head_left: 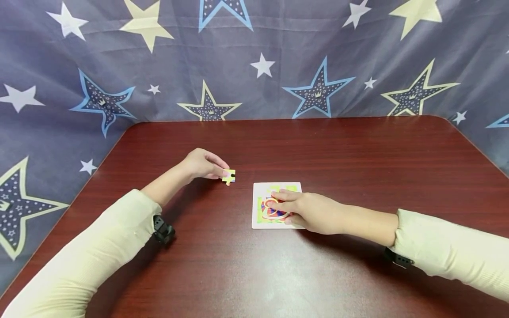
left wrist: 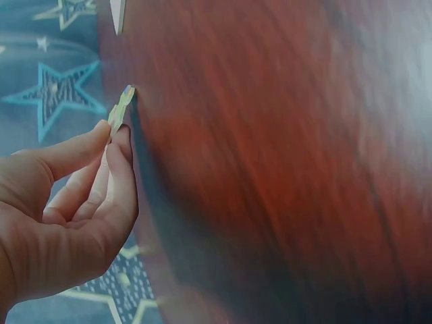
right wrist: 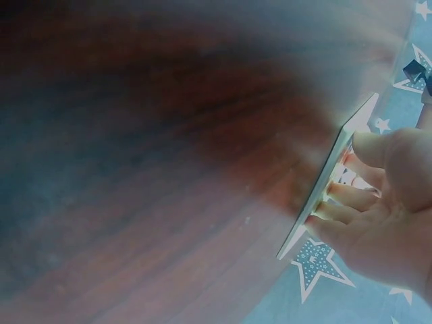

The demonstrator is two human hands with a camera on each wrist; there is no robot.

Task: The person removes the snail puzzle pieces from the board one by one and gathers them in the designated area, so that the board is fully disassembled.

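Note:
Between thumb and fingertips, my left hand (head_left: 203,164) pinches a small yellow-green jigsaw piece (head_left: 229,176), held left of the puzzle board. In the left wrist view the jigsaw piece (left wrist: 121,109) appears edge-on, its tip close over the table. The square puzzle board (head_left: 256,221) has a white frame and a bright picture in red, blue and yellow-green. My right hand (head_left: 318,213) rests on the board's right side with fingers spread over the picture, covering part of it. From the right wrist, the puzzle board (right wrist: 317,196) shows edge-on under the fingertips.
A dark red-brown wooden table (head_left: 338,154) carries the board, with its far edge against a grey-blue curtain (head_left: 238,53) printed with stars. Black straps with small devices sit at both wrists, the left device (head_left: 164,230) hanging beneath the sleeve.

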